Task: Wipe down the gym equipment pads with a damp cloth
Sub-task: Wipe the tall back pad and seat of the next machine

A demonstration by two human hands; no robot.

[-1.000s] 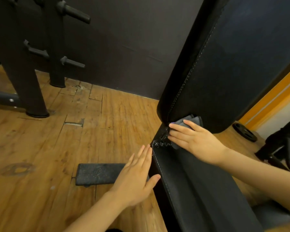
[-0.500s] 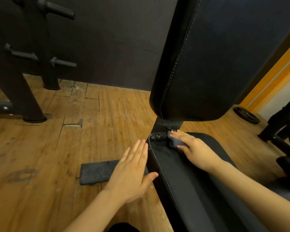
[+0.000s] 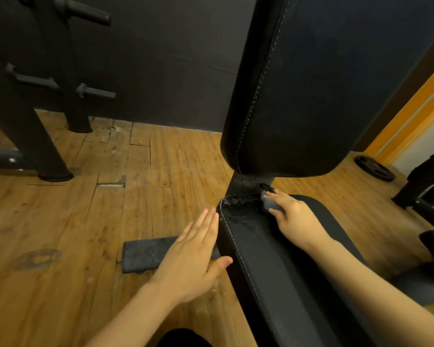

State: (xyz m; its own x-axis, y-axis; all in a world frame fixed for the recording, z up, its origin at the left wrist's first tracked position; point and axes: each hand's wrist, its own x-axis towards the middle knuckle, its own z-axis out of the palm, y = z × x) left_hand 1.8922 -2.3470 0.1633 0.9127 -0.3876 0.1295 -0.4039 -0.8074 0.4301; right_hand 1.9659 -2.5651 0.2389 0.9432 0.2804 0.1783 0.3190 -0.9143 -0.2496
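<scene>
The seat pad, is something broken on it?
Yes. The seat pad looks cracked and flaky along its far edge, near the cloth under the right hand. The wooden floor has chipped, split boards too, with a gap showing pale underneath.

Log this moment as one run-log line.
right hand: presses cloth on seat pad far edge | left hand: flat, beside pad | back pad: untouched
</scene>
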